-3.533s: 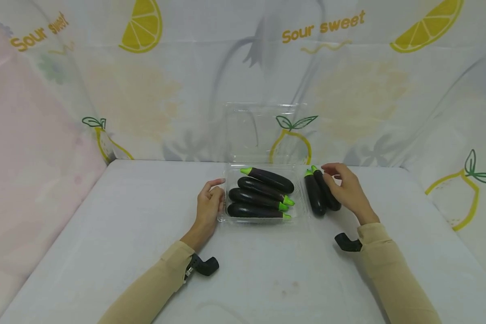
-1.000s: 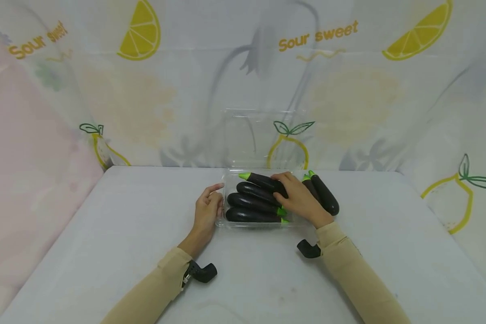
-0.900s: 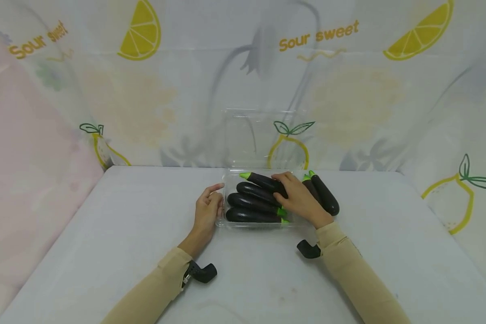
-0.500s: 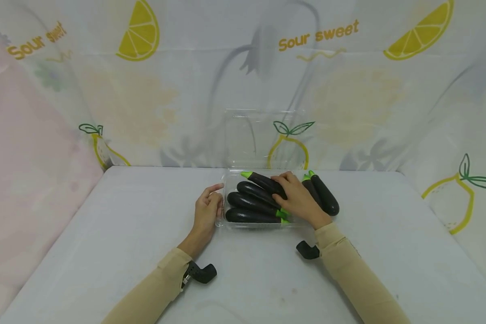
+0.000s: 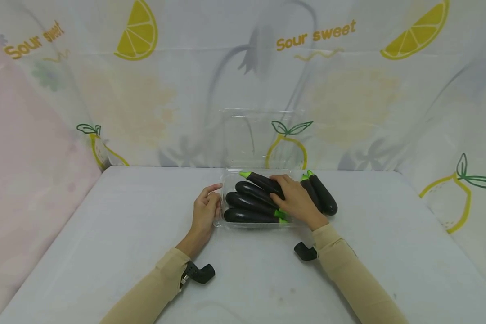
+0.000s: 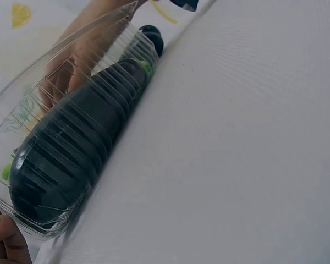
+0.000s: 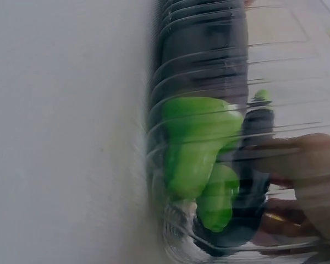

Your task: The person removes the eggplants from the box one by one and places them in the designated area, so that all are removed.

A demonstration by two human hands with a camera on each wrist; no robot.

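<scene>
A clear plastic clamshell box (image 5: 220, 211) stands with its lid (image 5: 243, 139) raised at the back. Several dark eggplants (image 5: 249, 216) with green stems lie side by side inside. My right hand (image 5: 297, 200) reaches in from the right and grips the rearmost eggplant (image 5: 261, 181) by its blunt end; its green stem points to the back left. My left hand (image 5: 204, 211) holds the box's left edge, fingers partly curled. In the left wrist view those fingers (image 6: 8, 239) meet the box corner. Through the ribbed wall, the right wrist view shows green stems (image 7: 195, 143) close up.
Two more eggplants (image 5: 324, 193) lie on the white table (image 5: 243, 274) just right of the box, partly behind my right hand. A printed fabric backdrop (image 5: 186, 90) hangs along the table's back edge, close behind the lid.
My right hand has moved left from the two loose eggplants into the box, onto the rearmost eggplant, which it now grips. Over the last second it barely moves. My left hand stays at the box edge.
</scene>
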